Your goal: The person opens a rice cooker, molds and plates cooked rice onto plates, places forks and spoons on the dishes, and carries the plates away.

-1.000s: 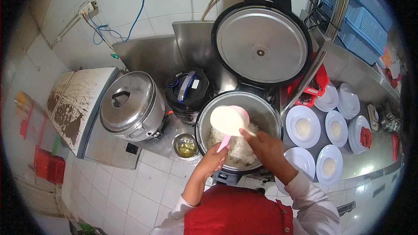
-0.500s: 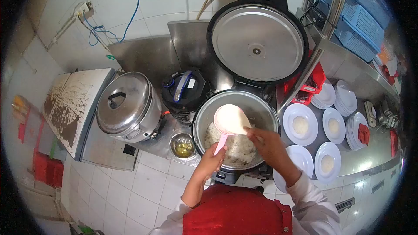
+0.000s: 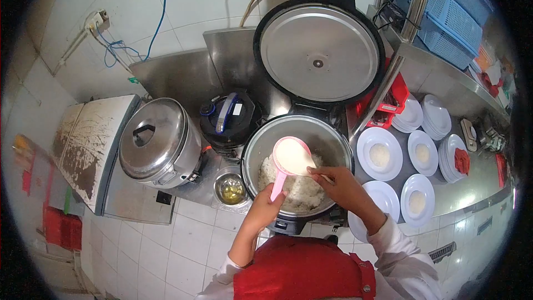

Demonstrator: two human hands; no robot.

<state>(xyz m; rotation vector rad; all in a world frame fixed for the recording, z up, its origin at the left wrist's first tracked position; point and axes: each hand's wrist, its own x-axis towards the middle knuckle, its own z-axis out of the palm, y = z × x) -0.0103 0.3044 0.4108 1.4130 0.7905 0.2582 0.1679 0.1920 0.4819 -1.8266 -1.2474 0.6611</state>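
Note:
My left hand [image 3: 268, 206] is closed around the handle of a pink scoop [image 3: 278, 184], held over the open rice cooker [image 3: 345, 143]. In my right hand [image 3: 336, 184] is the handle of a cream rice paddle [image 3: 296, 158]. Its broad blade lies across the mouth of the scoop, so the scoop's contents are hidden. Below both tools, cooked white rice [image 3: 302, 195] sits in the cooker's pot. The cooker's round metal-lined lid [image 3: 318, 50] stands raised behind it.
To the right, white plates [image 3: 395, 161] stand on a metal counter, several with rice mounds. Left of the cooker are a small metal bowl [image 3: 230, 189] with yellowish liquid, a black lidded cooker [image 3: 236, 116] and a large lidded steel pot [image 3: 152, 139]. Blue baskets [image 3: 449, 33] sit upper right.
The paddle and scoop have shifted slightly down and to the right over the pot, and more of the scoop's pink rim shows. Both hands keep their holds. The whole view has shifted slightly.

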